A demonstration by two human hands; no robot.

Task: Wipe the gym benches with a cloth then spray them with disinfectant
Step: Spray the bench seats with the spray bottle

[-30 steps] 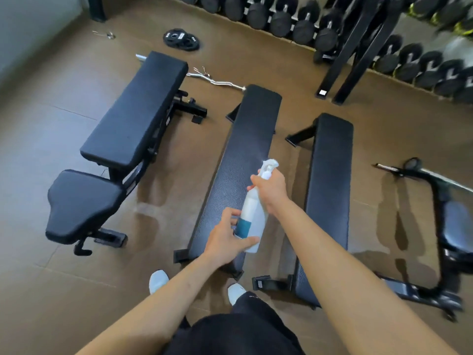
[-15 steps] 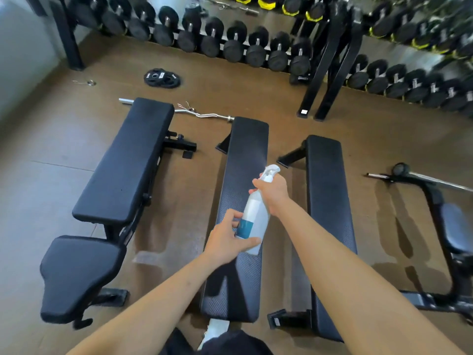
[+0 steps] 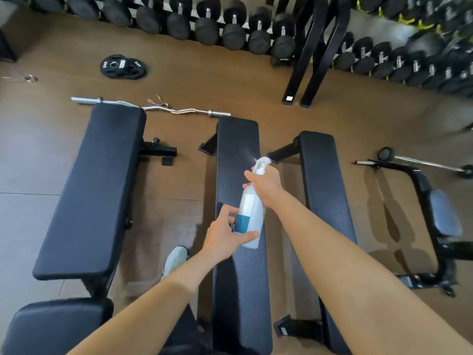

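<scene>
Left grip [image 3: 225, 237] holds the base of a white, teal-banded plastic spray bottle [image 3: 252, 213], right grip [image 3: 266, 185] clasps its trigger above the middle black padded gym bench [image 3: 239, 147]: spraying looks begun, the flanking benches [image 3: 102, 175] probably yet to do.

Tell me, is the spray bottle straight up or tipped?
Tipped: the spray bottle leans, its nozzle aimed over the middle bench.
</scene>
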